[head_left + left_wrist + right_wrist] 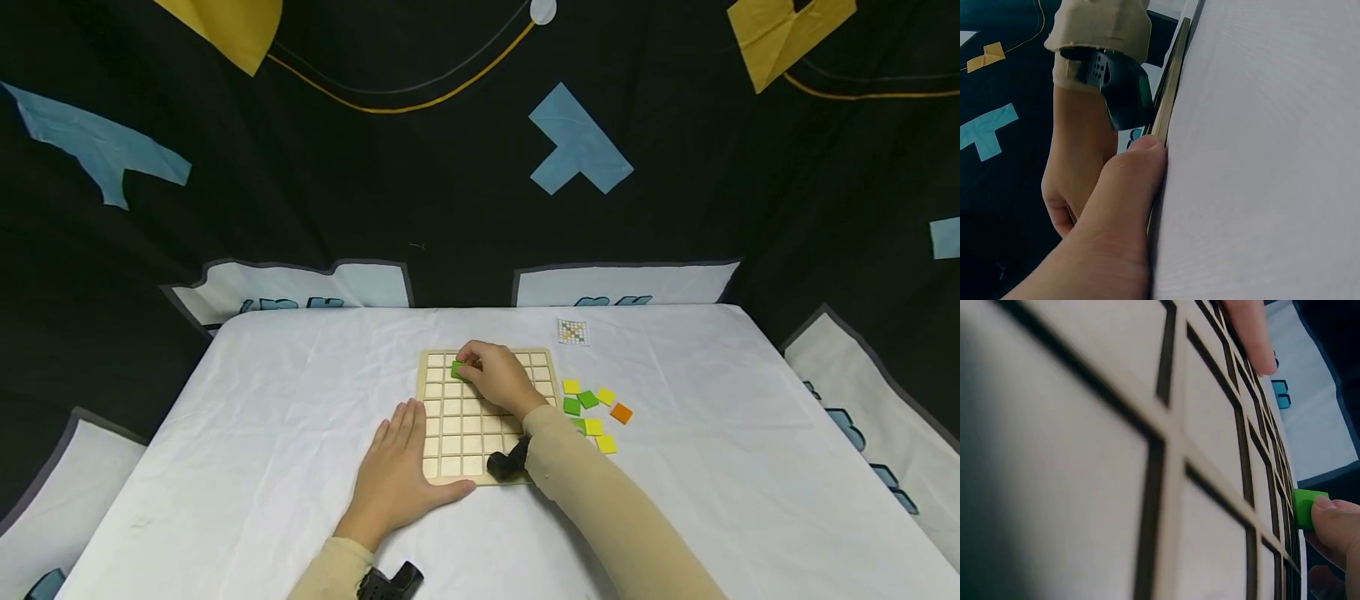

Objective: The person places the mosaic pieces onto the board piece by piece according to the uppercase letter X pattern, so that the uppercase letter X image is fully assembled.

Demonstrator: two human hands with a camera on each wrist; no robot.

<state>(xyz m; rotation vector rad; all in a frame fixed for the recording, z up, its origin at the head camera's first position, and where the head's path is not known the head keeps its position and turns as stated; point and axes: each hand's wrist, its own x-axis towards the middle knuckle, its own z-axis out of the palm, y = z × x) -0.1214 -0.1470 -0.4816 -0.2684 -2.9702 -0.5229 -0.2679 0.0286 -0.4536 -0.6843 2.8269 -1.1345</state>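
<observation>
The left hand (1107, 237) lies flat on the white table (1266, 162), its thumb tip touching the edge of the thin wooden board (1169, 81). Beyond it the right hand (1075, 169) reaches over the board, a black wrist camera (1119, 87) under its beige sleeve (1100, 25).

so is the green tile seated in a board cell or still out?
Cannot tell for sure. The right hand pinches the green tile at the board; in the wrist view its edge stands above the grid.
</observation>
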